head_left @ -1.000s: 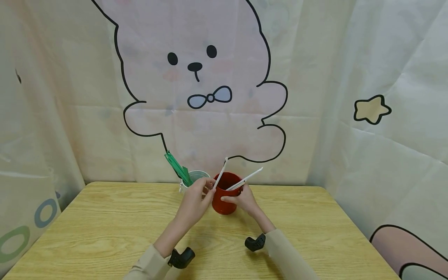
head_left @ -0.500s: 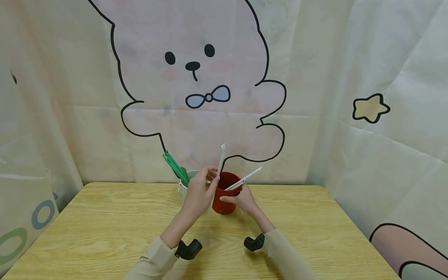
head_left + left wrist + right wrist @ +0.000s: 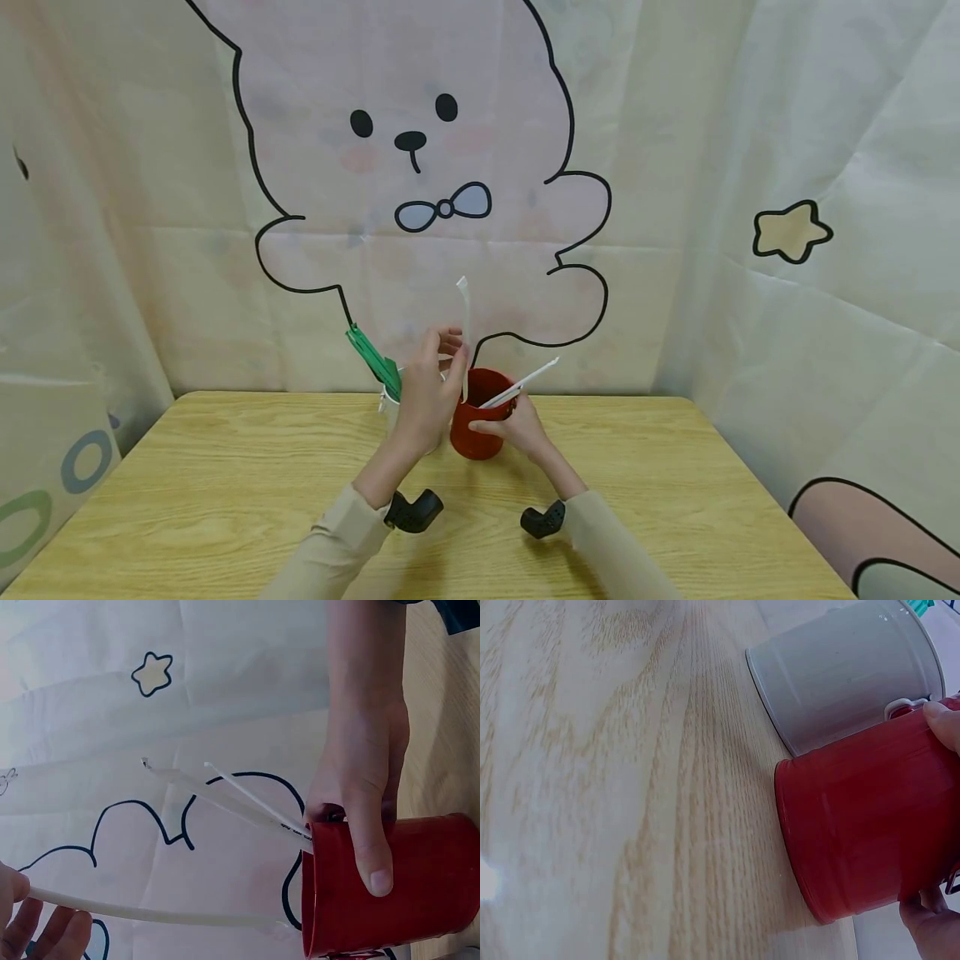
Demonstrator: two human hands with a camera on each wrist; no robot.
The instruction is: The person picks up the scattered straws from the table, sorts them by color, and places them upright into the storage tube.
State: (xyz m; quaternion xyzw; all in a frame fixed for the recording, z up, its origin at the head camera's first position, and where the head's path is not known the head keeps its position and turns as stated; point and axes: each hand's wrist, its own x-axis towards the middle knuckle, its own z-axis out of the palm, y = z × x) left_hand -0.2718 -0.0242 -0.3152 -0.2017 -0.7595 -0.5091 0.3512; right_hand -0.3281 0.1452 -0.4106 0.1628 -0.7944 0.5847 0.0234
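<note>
My left hand pinches a white paper-wrapped straw and holds it nearly upright over the left side of a red metal bucket. In the left wrist view, the straw's lower end stands close to the bucket's rim. My right hand grips the bucket near its top on the right, thumb along the front wall. More white straws lean out of the bucket to the right. Behind my left hand, a white bucket stands beside the red one and is partly hidden.
A bundle of green strips leans out of the white bucket toward the left. Both buckets stand near the back of a wooden table. A printed cloth hangs close behind the table's rear edge.
My left hand has risen with the straw, which has turned from slanted to nearly upright, its top now higher. My right hand and the red bucket have stayed almost in place.
</note>
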